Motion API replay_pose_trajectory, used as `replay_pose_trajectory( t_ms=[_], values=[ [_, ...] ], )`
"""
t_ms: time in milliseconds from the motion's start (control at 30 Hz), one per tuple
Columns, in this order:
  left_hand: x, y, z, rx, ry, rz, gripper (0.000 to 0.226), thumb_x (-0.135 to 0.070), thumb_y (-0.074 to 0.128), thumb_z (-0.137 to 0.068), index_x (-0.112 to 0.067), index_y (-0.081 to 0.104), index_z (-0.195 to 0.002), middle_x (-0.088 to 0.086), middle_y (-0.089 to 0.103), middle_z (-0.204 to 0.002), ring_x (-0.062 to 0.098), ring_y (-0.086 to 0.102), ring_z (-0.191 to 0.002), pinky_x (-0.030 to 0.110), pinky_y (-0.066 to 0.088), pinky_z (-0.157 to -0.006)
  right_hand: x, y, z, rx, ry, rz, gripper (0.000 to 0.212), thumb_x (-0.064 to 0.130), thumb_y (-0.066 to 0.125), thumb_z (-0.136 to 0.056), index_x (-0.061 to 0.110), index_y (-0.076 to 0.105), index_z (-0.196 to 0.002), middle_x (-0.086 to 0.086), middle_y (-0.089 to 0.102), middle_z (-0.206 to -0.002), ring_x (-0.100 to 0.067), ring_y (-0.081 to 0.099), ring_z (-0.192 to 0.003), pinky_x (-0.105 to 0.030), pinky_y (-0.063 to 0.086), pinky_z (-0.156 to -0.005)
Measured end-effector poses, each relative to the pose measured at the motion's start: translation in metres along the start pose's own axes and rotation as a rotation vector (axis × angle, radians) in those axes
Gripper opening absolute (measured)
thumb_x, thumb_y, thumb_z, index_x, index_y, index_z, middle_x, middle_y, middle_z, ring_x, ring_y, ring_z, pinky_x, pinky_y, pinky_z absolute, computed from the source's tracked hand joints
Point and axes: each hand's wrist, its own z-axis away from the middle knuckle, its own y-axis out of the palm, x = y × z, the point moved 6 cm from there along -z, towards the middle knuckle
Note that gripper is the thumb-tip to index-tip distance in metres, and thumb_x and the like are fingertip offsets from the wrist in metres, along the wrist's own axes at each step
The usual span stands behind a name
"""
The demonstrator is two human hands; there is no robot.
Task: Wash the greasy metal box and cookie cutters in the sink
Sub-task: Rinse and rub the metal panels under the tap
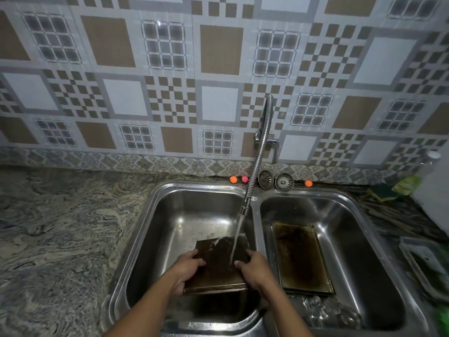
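Double-bowl stainless steel sink (194, 186), with veined stone counter (60, 239) to its left. Left bowl: flat brown rectangular metal box (218, 268), left hand (187, 266) on its left edge, right hand (255, 268) on its right. Right bowl: shallow brown rectangular metal tray (301, 259) lying flat, blurred metal pieces (325, 312) before it. Back rim: two round metal strainers (266, 180), just right of the coiled metal wall tap (257, 161).

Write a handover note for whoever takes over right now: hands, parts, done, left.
Left grip holds the left edge of the greasy metal piece; right grip holds its right edge.
The piece is in the left basin, under the tap's water stream.
A second greasy metal piece lies flat in the right basin. The shiny shapes at its near end are probably the cookie cutters.
Done: first piece wetted; it looks brown and greasy.
Left: scrub it, then wash the second piece and the cutters.
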Motion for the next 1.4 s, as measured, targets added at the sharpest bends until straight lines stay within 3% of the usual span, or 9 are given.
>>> replay_pose_trajectory(
  t_ms=[300, 467, 567, 767, 867, 1033, 1133, 1233, 1400],
  values=[
    [0.037, 0.038, -0.053, 0.082, 0.018, -0.088, 0.066, -0.024, 0.067, -0.087, -0.024, 0.042, -0.148, 0.009, 0.064, -0.128, 0.024, 0.069, -0.103, 0.038, 0.056, -0.092, 0.023, -0.032, 0.014, -0.082, -0.046, 0.091, 0.059, 0.011, 0.059, -0.090, 0.020, 0.040, -0.146, 0.000, 0.062, -0.123, -0.003, 0.059, -0.085, -0.007, 0.042, -0.056],
    [0.000, 0.051, -0.007, 0.015, 0.129, -0.095, 0.058, -0.020, 0.061, -0.096, -0.028, 0.039, -0.149, 0.006, 0.059, -0.136, 0.020, 0.066, -0.104, 0.033, 0.057, -0.089, 0.015, -0.050, 0.020, -0.157, -0.063, 0.059, 0.060, 0.016, 0.064, -0.088, 0.021, 0.045, -0.144, 0.000, 0.067, -0.121, -0.009, 0.066, -0.100, -0.021, 0.054, -0.085],
    [-0.018, 0.056, 0.007, 0.043, 0.168, -0.164, 0.062, -0.021, 0.062, -0.096, -0.028, 0.033, -0.151, 0.006, 0.053, -0.142, 0.016, 0.064, -0.098, 0.026, 0.056, -0.077, 0.008, -0.055, 0.025, -0.181, -0.074, 0.001, 0.059, 0.016, 0.065, -0.088, 0.019, 0.047, -0.144, 0.001, 0.069, -0.117, -0.004, 0.066, -0.091, -0.018, 0.053, -0.082],
    [-0.023, 0.072, 0.009, 0.121, 0.179, -0.106, 0.066, -0.019, 0.059, -0.097, -0.028, 0.027, -0.154, 0.006, 0.060, -0.132, 0.022, 0.065, -0.107, 0.038, 0.055, -0.095, 0.022, -0.074, 0.034, -0.319, -0.167, 0.014, 0.057, 0.018, 0.067, -0.087, 0.021, 0.049, -0.141, -0.005, 0.060, -0.126, -0.016, 0.064, -0.104, -0.033, 0.054, -0.092],
    [-0.032, 0.063, 0.016, 0.059, 0.257, -0.062, 0.068, -0.012, 0.067, -0.092, -0.025, 0.035, -0.151, 0.005, 0.063, -0.127, 0.021, 0.067, -0.103, 0.028, 0.058, -0.080, 0.018, -0.076, 0.033, -0.267, -0.120, -0.021, 0.054, 0.017, 0.064, -0.090, 0.021, 0.047, -0.142, -0.003, 0.067, -0.117, -0.011, 0.065, -0.089, -0.022, 0.054, -0.076],
    [-0.064, 0.021, 0.030, -0.041, 0.306, -0.040, 0.063, 0.001, 0.063, -0.089, -0.024, 0.048, -0.144, -0.003, 0.066, -0.100, 0.022, 0.070, -0.088, 0.030, 0.061, -0.068, 0.003, -0.019, 0.014, -0.074, -0.032, -0.010, 0.047, 0.020, 0.048, -0.100, 0.013, 0.040, -0.146, -0.006, 0.053, -0.141, -0.017, 0.052, -0.126, -0.021, 0.038, -0.101],
    [-0.083, 0.020, 0.041, -0.036, 0.363, -0.268, 0.065, 0.001, 0.062, -0.087, -0.023, 0.046, -0.145, 0.003, 0.068, -0.110, 0.018, 0.069, -0.087, 0.023, 0.059, -0.066, -0.014, 0.037, 0.000, 0.063, 0.074, -0.077, 0.036, 0.027, 0.044, -0.099, 0.012, 0.059, -0.128, -0.008, 0.060, -0.131, -0.022, 0.057, -0.118, -0.030, 0.043, -0.102],
    [-0.084, 0.049, 0.046, 0.033, 0.459, -0.732, 0.064, -0.005, 0.063, -0.082, -0.021, 0.050, -0.142, 0.007, 0.063, -0.130, 0.018, 0.064, -0.107, 0.025, 0.055, -0.091, -0.021, 0.075, 0.009, 0.170, 0.220, -0.343, 0.031, 0.039, 0.054, -0.085, 0.012, 0.069, -0.085, -0.006, 0.069, -0.079, -0.020, 0.061, -0.071, -0.031, 0.049, -0.067],
    [-0.061, 0.094, 0.045, 0.081, 0.565, -1.167, 0.065, -0.007, 0.061, -0.083, -0.019, 0.045, -0.145, 0.007, 0.043, -0.137, 0.027, 0.053, -0.125, 0.034, 0.047, -0.103, -0.027, 0.092, 0.032, 0.233, 0.417, -0.786, 0.050, 0.040, 0.043, -0.099, 0.005, 0.069, -0.075, -0.014, 0.063, -0.064, -0.026, 0.060, -0.051, -0.030, 0.050, -0.050]
  ],
)
